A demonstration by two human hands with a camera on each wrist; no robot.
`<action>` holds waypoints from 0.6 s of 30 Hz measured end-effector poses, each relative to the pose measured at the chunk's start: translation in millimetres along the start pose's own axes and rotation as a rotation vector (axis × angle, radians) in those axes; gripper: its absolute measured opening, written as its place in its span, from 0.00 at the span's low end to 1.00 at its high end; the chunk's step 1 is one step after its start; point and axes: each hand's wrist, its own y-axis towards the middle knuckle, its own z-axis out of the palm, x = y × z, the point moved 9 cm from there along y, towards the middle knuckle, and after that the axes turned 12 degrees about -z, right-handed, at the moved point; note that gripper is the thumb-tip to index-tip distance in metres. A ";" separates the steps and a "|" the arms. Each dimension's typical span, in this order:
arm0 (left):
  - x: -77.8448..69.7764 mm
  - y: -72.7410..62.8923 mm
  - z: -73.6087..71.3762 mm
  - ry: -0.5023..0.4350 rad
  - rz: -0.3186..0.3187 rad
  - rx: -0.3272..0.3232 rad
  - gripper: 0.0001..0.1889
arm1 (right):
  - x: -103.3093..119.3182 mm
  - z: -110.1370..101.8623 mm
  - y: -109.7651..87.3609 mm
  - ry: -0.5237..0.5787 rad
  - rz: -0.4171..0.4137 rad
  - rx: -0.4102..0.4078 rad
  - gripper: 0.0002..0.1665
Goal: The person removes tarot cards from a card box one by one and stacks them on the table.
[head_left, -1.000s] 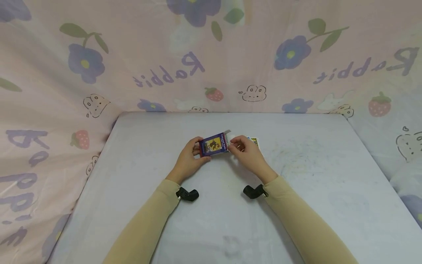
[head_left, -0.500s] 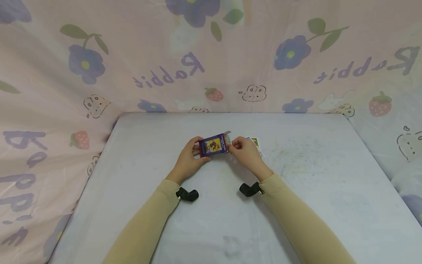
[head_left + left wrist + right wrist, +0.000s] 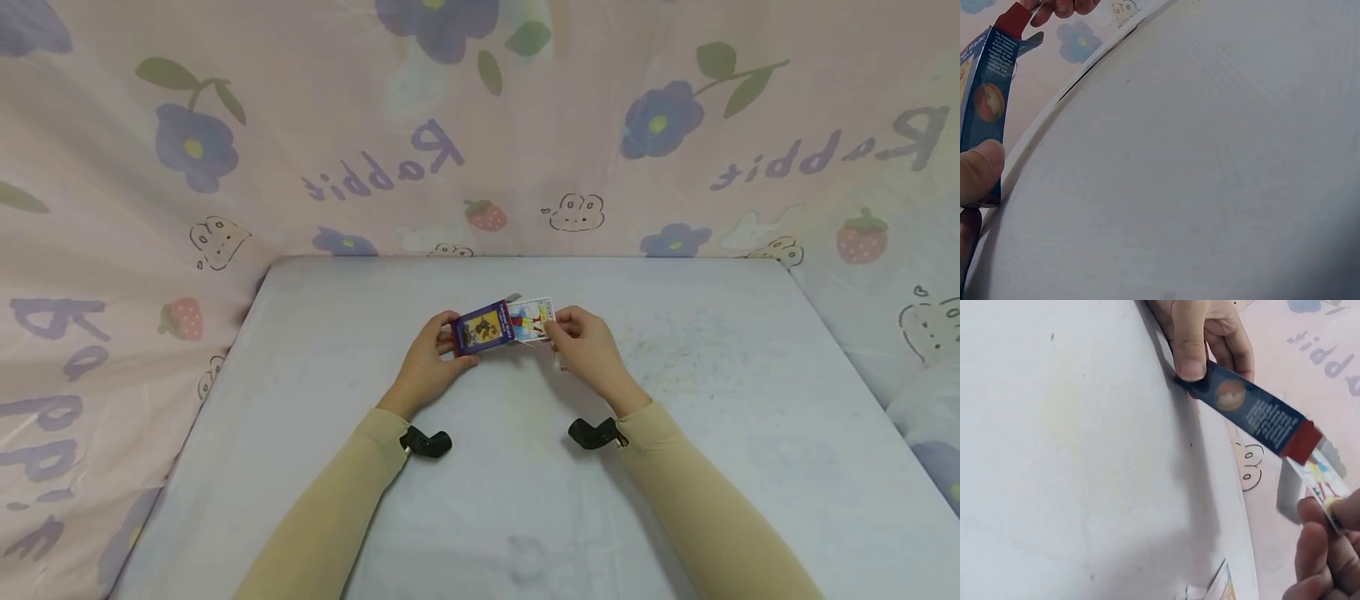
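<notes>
My left hand [image 3: 427,362] grips a small dark-blue card box [image 3: 482,328] by its left end, thumb along the near side. The box has a yellow picture on its front, and its right end is open with the flaps [image 3: 1302,442] folded out. A tarot card [image 3: 529,319] with a colourful picture sticks partway out of that end. My right hand [image 3: 592,346] pinches the card's outer end between thumb and fingers. In the right wrist view the card [image 3: 1324,481] slants between the box mouth and my fingertips. Other cards still inside the box are hidden.
On the white table [image 3: 480,500], more cards [image 3: 560,363] lie mostly hidden behind my right hand; a corner of these loose cards [image 3: 1225,589] shows in the right wrist view. A patterned curtain [image 3: 525,125] stands along the table's back and sides.
My right hand was at the box mouth; it has moved right, drawing a card partway out. The loose cards on the table are now mostly covered by that hand. My left hand and the box hold nearly still.
</notes>
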 end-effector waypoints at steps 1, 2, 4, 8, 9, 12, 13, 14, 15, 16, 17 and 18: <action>-0.2 -0.2 -0.3 0.001 0.000 -0.001 0.40 | 0.0 -2.3 -0.7 -0.003 -0.014 -0.004 0.16; -0.1 -0.3 -0.6 0.004 -0.002 -0.003 0.40 | 0.3 -4.5 -1.4 0.000 -0.027 -0.008 0.17; -0.5 -0.7 -1.0 0.010 -0.003 -0.006 0.40 | 1.5 -8.3 -2.5 0.005 -0.061 -0.011 0.21; -0.2 -1.0 -1.3 0.017 -0.012 -0.010 0.40 | 5.2 -10.6 -3.1 0.025 -0.120 0.030 0.35; -0.2 -1.0 -1.2 0.016 -0.012 -0.009 0.40 | 6.7 -10.6 -2.9 0.025 -0.132 0.045 0.37; 0.2 -0.9 -0.8 0.008 -0.012 -0.008 0.40 | 9.8 -11.4 -2.8 0.007 -0.153 0.084 0.37; 0.3 -0.8 -0.5 0.007 -0.010 -0.006 0.41 | 10.2 -12.4 -2.8 -0.002 -0.156 0.090 0.37; 0.4 -0.8 -0.2 0.005 -0.006 -0.003 0.41 | 10.2 -13.5 -3.0 -0.009 -0.155 0.094 0.36; 0.4 -0.8 0.0 0.006 -0.003 0.000 0.41 | 10.5 -14.8 -3.5 -0.015 -0.155 0.094 0.35; 0.6 -0.9 -0.2 0.006 0.000 0.002 0.41 | 10.1 -16.0 -3.8 -0.022 -0.154 0.094 0.33; 1.0 -1.1 -0.7 0.008 0.002 0.002 0.42 | 9.6 -17.2 -4.0 -0.032 -0.148 0.088 0.31; 1.5 -1.3 -1.5 0.009 0.002 0.002 0.42 | 9.7 -18.0 -3.8 -0.044 -0.146 0.082 0.29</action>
